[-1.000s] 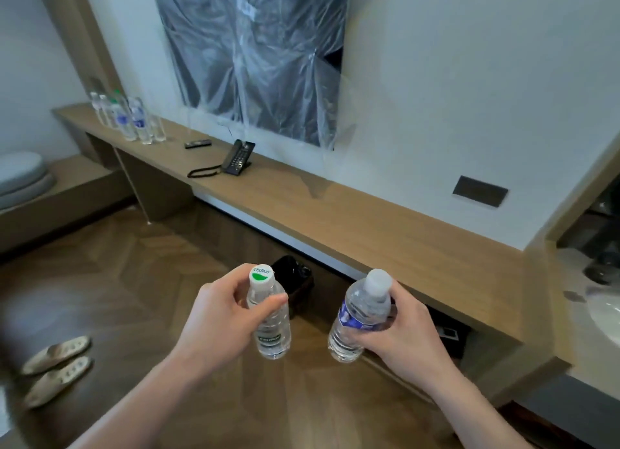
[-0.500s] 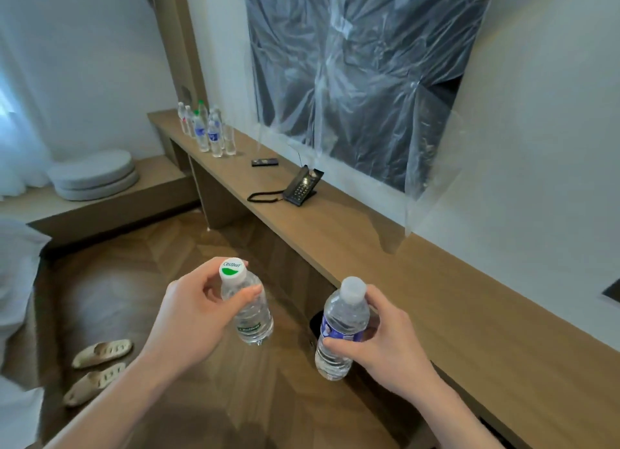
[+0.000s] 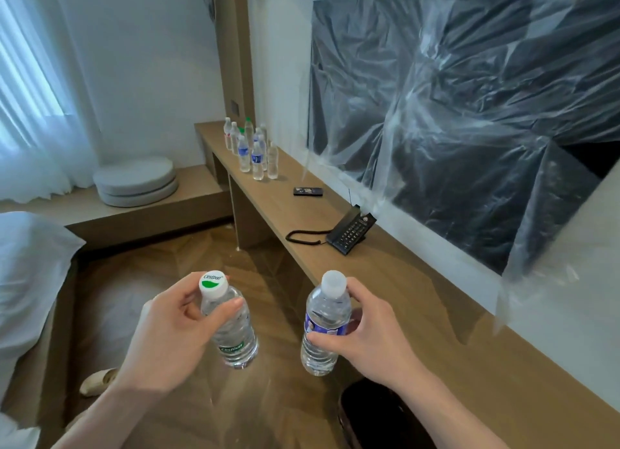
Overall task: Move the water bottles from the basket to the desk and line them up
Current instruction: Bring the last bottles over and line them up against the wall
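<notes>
Head view: the left hand [image 3: 167, 334] sits in the lower middle of the frame, fingers and thumb curled round the neck and shoulder of a green-labelled water bottle [image 3: 233, 327] with a white and green cap. The bottle is held roughly upright, tilted a little, above the wooden floor [image 3: 268, 408]. Just right of it, the right hand [image 3: 372, 334] grips a blue-labelled water bottle [image 3: 323, 324] with a plain white cap, fingers wrapped over its upper body, also above the floor and near the front edge of the bench [image 3: 419, 314].

The long wooden bench runs from the upper middle of the frame down to the lower right, along the wall. At its far end, upper middle, a cluster of water bottles [image 3: 251, 148] stands upright close together. Nearer along the bench lie a dark remote control [image 3: 307, 191] and then a black desk telephone [image 3: 350, 233] with its coiled cord. Above the bench hangs a dark screen covered in clear plastic sheeting [image 3: 453, 113].

At the left edge is a bed [image 3: 27, 274] with white linen; round grey cushions [image 3: 136, 181] are stacked on a low platform at middle left. A dark bin [image 3: 375, 415] stands at the bottom under the right forearm.
</notes>
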